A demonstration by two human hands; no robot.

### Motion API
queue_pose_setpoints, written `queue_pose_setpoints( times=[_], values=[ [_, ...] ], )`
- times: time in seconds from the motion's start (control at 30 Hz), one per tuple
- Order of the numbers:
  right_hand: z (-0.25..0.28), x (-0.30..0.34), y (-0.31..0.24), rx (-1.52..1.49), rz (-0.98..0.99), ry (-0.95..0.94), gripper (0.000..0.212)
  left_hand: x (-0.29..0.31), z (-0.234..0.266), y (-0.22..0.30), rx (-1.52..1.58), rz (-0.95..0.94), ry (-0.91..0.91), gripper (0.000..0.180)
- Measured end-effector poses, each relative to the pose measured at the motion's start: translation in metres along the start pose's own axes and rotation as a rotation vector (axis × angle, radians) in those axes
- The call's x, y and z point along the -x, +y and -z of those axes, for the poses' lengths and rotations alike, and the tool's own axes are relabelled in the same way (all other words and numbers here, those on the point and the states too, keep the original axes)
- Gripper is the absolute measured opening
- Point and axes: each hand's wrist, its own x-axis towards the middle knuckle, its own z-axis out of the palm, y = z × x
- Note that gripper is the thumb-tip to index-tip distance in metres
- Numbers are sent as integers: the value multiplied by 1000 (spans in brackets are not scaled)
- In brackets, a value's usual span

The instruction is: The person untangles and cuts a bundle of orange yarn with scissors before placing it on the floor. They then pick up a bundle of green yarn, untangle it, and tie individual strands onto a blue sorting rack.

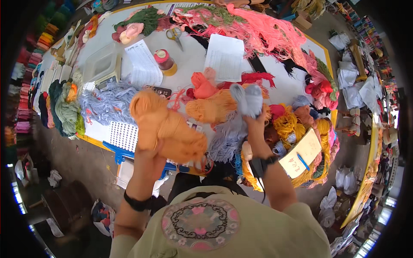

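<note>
My left hand [151, 164] is closed around a large orange yarn skein [165, 124], raised over the near edge of the table; the skein hides most of its fingers. In my right hand [257, 135] is a pale grey-blue yarn bundle [246, 99], gripped from below. Between the two hands lies a paler orange skein [211, 107], and a loose grey-lavender skein [228, 139] lies just left of my right wrist. A coral yarn ball [202, 85] rests farther back. Left of the orange skein, a tangled light-blue skein [107, 103] is spread on the table.
A blue clipboard [118, 150] juts over the near edge. A notepad with a blue pen [301, 155] tops the yarn heap at right. Farther back are scissors [175, 36], a thread cone [165, 62], printed sheets [224, 56], a clear box [101, 64] and pink yarn [258, 32].
</note>
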Motion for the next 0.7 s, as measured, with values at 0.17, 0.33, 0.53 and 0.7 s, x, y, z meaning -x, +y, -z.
queue_pose_setpoints(
  times=[0.17,0.33,0.53,0.7],
  values=[
    [55,117,-46,-199,78,-106,82,-65,-90,-14,270,5,-246,50],
    [91,161,-61,-174,50,-101,71,-110,-117,-57,620,64,-351,47],
    [84,174,-64,-297,-64,-80,98,-153,13,-196,342,146,84,40],
    [79,172,-60,-283,-111,-78,102,-143,64,-204,-157,364,200,48]
  ],
)
